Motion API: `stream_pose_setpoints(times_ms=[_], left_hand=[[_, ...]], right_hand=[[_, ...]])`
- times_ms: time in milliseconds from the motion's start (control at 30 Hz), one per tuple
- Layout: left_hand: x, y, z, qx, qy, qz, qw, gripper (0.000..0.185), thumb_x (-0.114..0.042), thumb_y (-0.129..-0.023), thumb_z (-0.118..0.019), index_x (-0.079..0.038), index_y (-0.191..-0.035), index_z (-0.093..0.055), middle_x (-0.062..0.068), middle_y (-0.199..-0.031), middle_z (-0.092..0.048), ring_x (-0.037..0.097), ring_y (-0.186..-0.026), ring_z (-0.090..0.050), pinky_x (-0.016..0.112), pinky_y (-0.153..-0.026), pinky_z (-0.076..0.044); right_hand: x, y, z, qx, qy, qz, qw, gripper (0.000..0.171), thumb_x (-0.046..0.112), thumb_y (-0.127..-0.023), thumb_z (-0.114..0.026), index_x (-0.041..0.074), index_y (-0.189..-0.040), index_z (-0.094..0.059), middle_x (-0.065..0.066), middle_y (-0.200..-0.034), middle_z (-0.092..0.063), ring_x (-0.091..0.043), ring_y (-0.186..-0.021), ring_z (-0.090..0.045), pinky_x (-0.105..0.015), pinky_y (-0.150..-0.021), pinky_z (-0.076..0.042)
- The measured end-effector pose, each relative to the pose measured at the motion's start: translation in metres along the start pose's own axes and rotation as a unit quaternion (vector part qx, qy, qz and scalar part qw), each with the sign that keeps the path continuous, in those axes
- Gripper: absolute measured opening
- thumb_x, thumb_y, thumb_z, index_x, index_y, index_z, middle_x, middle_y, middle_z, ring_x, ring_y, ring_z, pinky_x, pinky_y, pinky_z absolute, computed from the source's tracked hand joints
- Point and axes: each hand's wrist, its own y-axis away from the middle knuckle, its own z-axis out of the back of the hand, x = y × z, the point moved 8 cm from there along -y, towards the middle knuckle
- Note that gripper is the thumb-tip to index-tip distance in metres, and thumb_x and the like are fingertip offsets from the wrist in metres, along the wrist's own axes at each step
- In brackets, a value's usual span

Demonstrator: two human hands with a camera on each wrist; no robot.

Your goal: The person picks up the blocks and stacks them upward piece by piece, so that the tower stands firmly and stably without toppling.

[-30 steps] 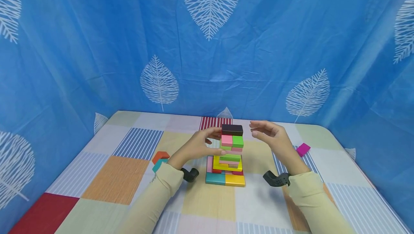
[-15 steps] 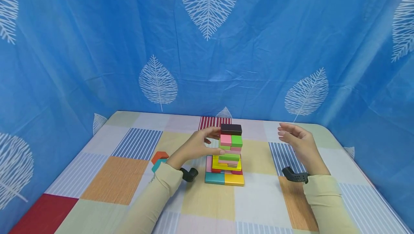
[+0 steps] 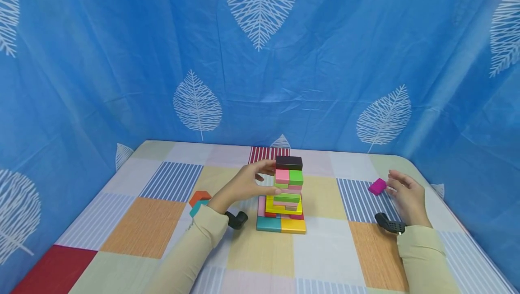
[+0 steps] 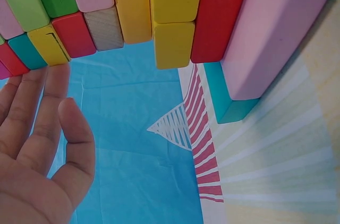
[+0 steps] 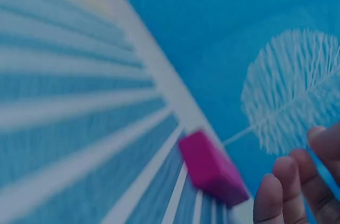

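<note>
A tower of coloured blocks (image 3: 287,198) stands mid-table in the head view, with a black block (image 3: 289,163) across its top. My left hand (image 3: 249,183) is at the tower's left side. In the left wrist view its extended fingertips (image 4: 57,72) meet the upper blocks, and the thumb stays apart from them. To the right lies a magenta block (image 3: 377,187) on the striped cloth. My right hand (image 3: 409,198) is just right of that block, fingers loosely bent and holding nothing. The right wrist view shows the fingertips (image 5: 284,179) beside the magenta block (image 5: 212,168).
An orange block (image 3: 200,197) and a teal block (image 3: 199,207) lie left of the tower, partly behind the left wrist. A patchwork cloth (image 3: 260,253) covers the table, and a blue leaf-print curtain (image 3: 308,59) hangs behind it.
My right hand has moved right and away from the tower, down to the magenta block's right side. The left hand keeps its place at the tower.
</note>
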Motion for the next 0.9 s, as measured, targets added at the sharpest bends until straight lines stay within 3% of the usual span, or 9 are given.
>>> stream_pose_setpoints(times_ms=[100, 200, 267, 333, 400, 500, 700, 833, 900], left_hand=[[-0.001, 0.001, 0.000, 0.000, 0.000, 0.000, 1.0000, 0.074, -0.019, -0.093, -0.086, 0.002, -0.155, -0.052, 0.017, -0.141, -0.069, 0.033, -0.128, -0.064, 0.047, -0.105, -0.056], [-0.001, 0.001, 0.000, 0.000, -0.001, 0.000, 1.0000, 0.074, -0.019, -0.093, -0.086, 0.002, -0.156, -0.052, 0.016, -0.140, -0.069, 0.033, -0.128, -0.064, 0.044, -0.104, -0.056], [-0.001, 0.001, 0.000, -0.001, -0.002, 0.001, 1.0000, 0.074, -0.019, -0.093, -0.086, 0.002, -0.156, -0.052, 0.016, -0.140, -0.069, 0.032, -0.128, -0.064, 0.042, -0.104, -0.056], [-0.001, 0.001, 0.000, -0.001, -0.002, 0.003, 1.0000, 0.074, -0.019, -0.093, -0.086, 0.002, -0.156, -0.052, 0.016, -0.140, -0.069, 0.032, -0.129, -0.064, 0.041, -0.104, -0.055], [-0.001, 0.001, 0.000, -0.001, -0.002, 0.004, 1.0000, 0.074, -0.019, -0.094, -0.086, 0.002, -0.156, -0.052, 0.016, -0.141, -0.069, 0.032, -0.129, -0.064, 0.041, -0.104, -0.055], [-0.002, 0.001, 0.000, 0.001, -0.003, 0.002, 1.0000, 0.074, -0.020, -0.094, -0.086, 0.001, -0.156, -0.052, 0.016, -0.141, -0.069, 0.032, -0.129, -0.064, 0.041, -0.104, -0.055], [-0.003, 0.001, 0.000, 0.000, 0.001, -0.004, 1.0000, 0.073, -0.018, -0.094, -0.086, 0.002, -0.156, -0.052, 0.016, -0.141, -0.069, 0.032, -0.129, -0.064, 0.042, -0.104, -0.055], [-0.003, 0.002, 0.000, -0.001, 0.002, -0.008, 1.0000, 0.073, -0.018, -0.093, -0.086, 0.003, -0.155, -0.052, 0.017, -0.141, -0.068, 0.033, -0.129, -0.064, 0.043, -0.104, -0.055], [-0.003, 0.002, -0.001, -0.001, 0.002, -0.006, 1.0000, 0.074, -0.018, -0.093, -0.086, 0.003, -0.155, -0.052, 0.017, -0.142, -0.068, 0.033, -0.129, -0.064, 0.043, -0.104, -0.055]], right_hand=[[-0.007, -0.004, 0.000, 0.023, 0.066, -0.013, 0.997, 0.057, 0.012, -0.114, -0.044, 0.001, -0.169, -0.031, -0.021, -0.166, -0.039, 0.002, -0.098, -0.053, -0.010, -0.079, -0.054], [-0.008, -0.004, -0.007, 0.078, 0.103, -0.003, 0.992, 0.061, 0.007, -0.114, -0.039, -0.003, -0.170, -0.018, -0.032, -0.174, -0.020, 0.005, -0.092, -0.051, -0.013, -0.078, -0.055], [-0.008, -0.004, -0.011, 0.101, 0.123, 0.009, 0.987, 0.061, 0.006, -0.114, -0.040, -0.007, -0.168, -0.017, -0.036, -0.170, -0.024, 0.007, -0.089, -0.052, -0.014, -0.077, -0.056], [-0.007, -0.004, -0.012, 0.106, 0.140, 0.018, 0.984, 0.058, 0.007, -0.114, -0.041, -0.011, -0.166, -0.022, -0.039, -0.157, -0.041, 0.005, -0.085, -0.054, -0.016, -0.075, -0.057], [-0.007, -0.004, -0.013, 0.105, 0.164, 0.027, 0.980, 0.054, 0.007, -0.114, -0.043, -0.014, -0.162, -0.029, -0.035, -0.134, -0.057, 0.001, -0.080, -0.057, -0.018, -0.071, -0.058], [-0.005, -0.002, -0.015, 0.122, 0.217, 0.045, 0.968, 0.051, 0.006, -0.112, -0.045, -0.016, -0.156, -0.037, -0.022, -0.113, -0.063, -0.008, -0.075, -0.058, -0.022, -0.067, -0.056], [0.004, 0.008, -0.026, 0.230, 0.293, 0.104, 0.922, 0.051, 0.000, -0.101, -0.058, -0.021, -0.146, -0.047, -0.020, -0.107, -0.064, -0.020, -0.083, -0.055, -0.028, -0.069, -0.050], [0.006, 0.010, -0.029, 0.254, 0.310, 0.118, 0.909, 0.047, 0.000, -0.093, -0.071, -0.022, -0.133, -0.058, -0.014, -0.103, -0.067, -0.023, -0.090, -0.057, -0.029, -0.073, -0.054], [0.006, 0.009, -0.030, 0.255, 0.329, 0.123, 0.901, 0.045, 0.006, -0.094, -0.076, -0.020, -0.129, -0.061, -0.019, -0.106, -0.068, -0.026, -0.094, -0.059, -0.032, -0.076, -0.054]])
